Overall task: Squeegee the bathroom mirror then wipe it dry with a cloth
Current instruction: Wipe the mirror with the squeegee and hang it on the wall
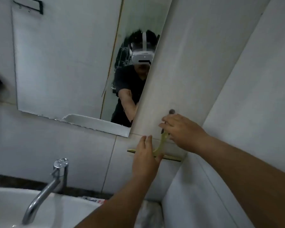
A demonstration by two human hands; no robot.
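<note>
A frameless mirror (69, 63) hangs on the tiled wall at the upper left and reflects a person in a dark shirt. To its right, a yellow-green squeegee (161, 145) hangs flat against the wall below a small round hook (172, 111). My right hand (183, 130) grips the top of its handle just under the hook. My left hand (146, 155) lies over the middle of the blade bar, fingers pointing up and thumb on the bar. No cloth is in view.
A chrome tap (51, 183) rises over a white basin (10, 208) at the lower left. A dark ledge runs behind the basin, with a small labelled packet (93, 199) on it. The wall turns a corner right of the squeegee.
</note>
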